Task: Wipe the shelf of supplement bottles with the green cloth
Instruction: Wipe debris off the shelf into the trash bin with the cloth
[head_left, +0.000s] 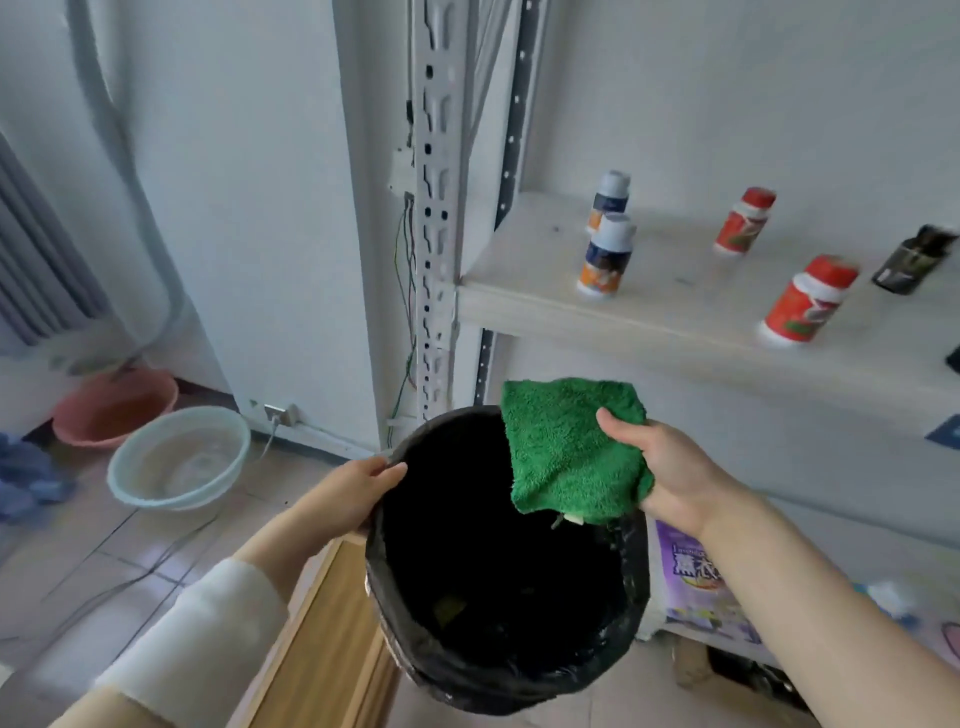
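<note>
Five supplement bottles stand on the shelf (675, 306), a pale, flat board with a thick front edge carried by white slotted metal uprights. Two blue-and-orange bottles (607, 255) with pale caps stand one behind the other near the shelf's left end. Two red bottles (804, 300) with red caps and white bases stand further right, well apart from each other. One dark bottle (906, 260) sits at the far right. All five are cylinders and appear to lean in the wide-angle view.

One green cloth (569, 449), thick looped terry folded into a rough square, hangs below the shelf's front edge and over the right rim of a bin. Its long axis runs from upper left to lower right, one corner pointing up towards the shelf. The right hand (660, 470) has its grip closed on the cloth's right edge, thumb on top and fingers hidden behind.

The single round bin (498, 566) is lined with a glossy, crinkled black bag. The left hand (358, 491), in a cream sleeve, has its grip pinched on the bin's left rim.

Two round plastic basins sit on the tiled floor at left: a pale one (179, 457) holding water and a pink one (117, 408) behind it.
</note>
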